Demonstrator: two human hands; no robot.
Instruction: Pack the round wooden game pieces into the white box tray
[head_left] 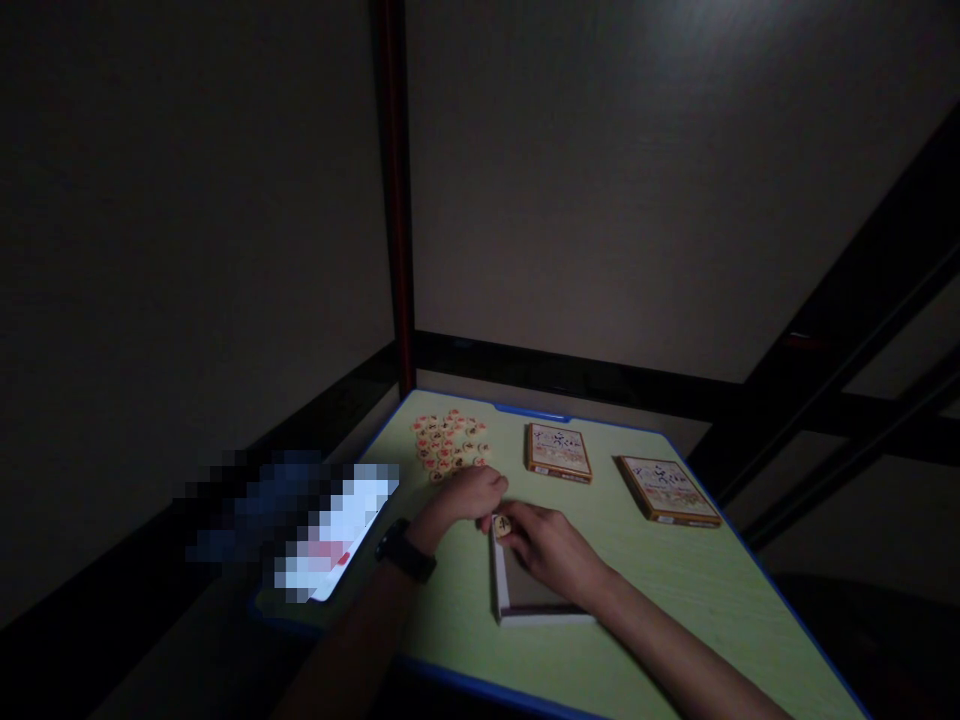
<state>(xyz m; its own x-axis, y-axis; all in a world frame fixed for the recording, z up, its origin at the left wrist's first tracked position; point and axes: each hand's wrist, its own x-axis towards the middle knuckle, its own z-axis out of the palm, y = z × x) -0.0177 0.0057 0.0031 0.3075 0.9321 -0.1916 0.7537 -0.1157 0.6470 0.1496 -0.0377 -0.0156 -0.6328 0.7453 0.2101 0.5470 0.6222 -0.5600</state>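
A round wooden Chinese chess piece point(503, 526) with a dark character is pinched between the fingers of my right hand point(556, 552), over the left far corner of a shallow open box with pale walls point(546, 619). Just beyond that corner is my left hand point(478, 492), its fingers curled closed and close to those of the right. Whatever the left fingers hold, if anything, is hidden. Past my left hand, several loose Chinese chess pieces point(444, 442) with red or dark characters lie in a cluster on the table. A dark watch point(406, 552) is on my left wrist.
Two flat printed boxes lie on the green table point(637, 610), one printed box point(559, 452) at the back middle and another printed box point(670, 490) on the right. A bright, blurred-out screen point(334, 545) sits at the left edge. Walls stand close behind and left.
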